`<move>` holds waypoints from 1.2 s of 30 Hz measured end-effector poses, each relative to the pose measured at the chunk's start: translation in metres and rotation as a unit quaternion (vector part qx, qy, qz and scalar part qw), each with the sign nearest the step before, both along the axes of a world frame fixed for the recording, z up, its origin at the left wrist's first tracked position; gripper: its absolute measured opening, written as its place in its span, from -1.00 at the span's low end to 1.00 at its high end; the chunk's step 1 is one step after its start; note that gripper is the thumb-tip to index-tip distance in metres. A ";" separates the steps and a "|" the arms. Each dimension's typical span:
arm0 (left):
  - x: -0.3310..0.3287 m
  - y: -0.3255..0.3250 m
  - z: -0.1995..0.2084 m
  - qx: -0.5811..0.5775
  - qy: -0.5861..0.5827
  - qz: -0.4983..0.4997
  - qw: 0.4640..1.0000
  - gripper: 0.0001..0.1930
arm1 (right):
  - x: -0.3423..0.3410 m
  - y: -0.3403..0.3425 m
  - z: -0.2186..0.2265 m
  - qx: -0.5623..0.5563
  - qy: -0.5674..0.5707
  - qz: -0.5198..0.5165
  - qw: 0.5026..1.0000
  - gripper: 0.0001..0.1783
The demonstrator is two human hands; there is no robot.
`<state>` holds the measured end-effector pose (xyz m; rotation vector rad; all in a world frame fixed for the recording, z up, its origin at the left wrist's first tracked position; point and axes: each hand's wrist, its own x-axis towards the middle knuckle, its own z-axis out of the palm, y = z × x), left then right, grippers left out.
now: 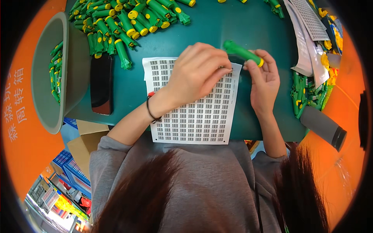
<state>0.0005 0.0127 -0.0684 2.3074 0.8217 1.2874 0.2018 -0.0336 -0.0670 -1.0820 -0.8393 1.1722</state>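
Note:
Above a white sheet of small barcode labels [190,128], my left hand [200,70] has its thumb and fingertips pinched together near the sheet's upper right edge. Whatever is in that pinch is too small to make out. To the right, my right hand [264,77] grips a green plastic tube [244,51] by its yellow-banded end, between thumb and fingers. The tube's other end points up and left, toward my left hand. A large heap of similar green tubes [124,23] with yellow ends lies at the far left of the table.
A grey-green tub [64,70] at left holds more green tubes. Beside it lies a dark phone [101,85]. At right are more label sheets [309,19], bagged green pieces [309,91] and a grey cylinder with a black cap [322,126]. An open carton [83,143] stands below left.

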 end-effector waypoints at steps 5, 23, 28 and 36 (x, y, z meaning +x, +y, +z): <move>-0.020 -0.001 0.063 -0.128 -0.027 0.013 0.991 -0.87 | -0.014 -0.014 0.010 0.043 -0.057 0.072 0.995 -0.60; -0.023 -0.003 0.078 -0.403 0.020 -0.076 0.912 -0.89 | -0.016 -0.020 0.014 0.084 -0.111 0.141 0.980 -0.56; -0.020 -0.003 0.079 -0.388 0.028 -0.078 0.918 -0.89 | -0.014 -0.019 0.015 0.085 -0.124 0.150 0.977 -0.56; -0.020 0.000 0.083 -0.368 0.062 -0.069 0.925 -0.88 | -0.013 -0.020 0.015 0.104 -0.138 0.152 0.973 -0.56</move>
